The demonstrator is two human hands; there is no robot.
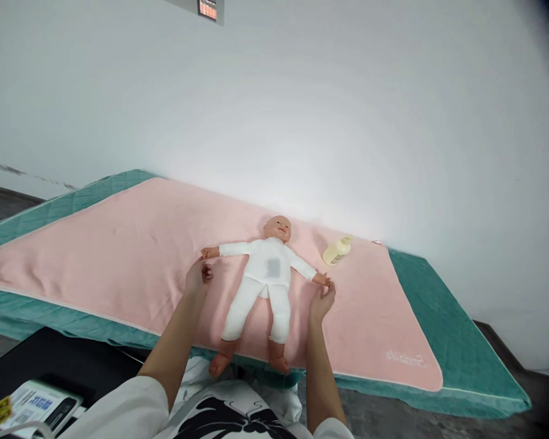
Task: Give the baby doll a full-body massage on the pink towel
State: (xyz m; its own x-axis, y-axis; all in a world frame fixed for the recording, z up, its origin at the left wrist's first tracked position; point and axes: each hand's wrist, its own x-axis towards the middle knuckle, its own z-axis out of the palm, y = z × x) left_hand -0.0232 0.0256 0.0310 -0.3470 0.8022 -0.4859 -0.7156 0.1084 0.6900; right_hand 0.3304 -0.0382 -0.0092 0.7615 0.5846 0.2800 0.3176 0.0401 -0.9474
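Observation:
A baby doll [268, 262] in a white cloth suit lies on its back on a pink blanket [141, 244], arms spread and feet at the near edge. My left hand [198, 274] is at the doll's hand on the left, its fingers curled and closed against it. On the other side, my right hand [322, 300] has its fingers bent together at the doll's other hand. How firmly either hand grips is hard to see. A pale yellow bottle [337, 251] lies tilted on the blanket, right of the doll's shoulder.
The blanket covers most of a green quilted pad [457, 329], which stands against a white wall [274, 110]. At the lower left, a black surface [50, 360] holds a white and green box [39, 405] with a cable over it.

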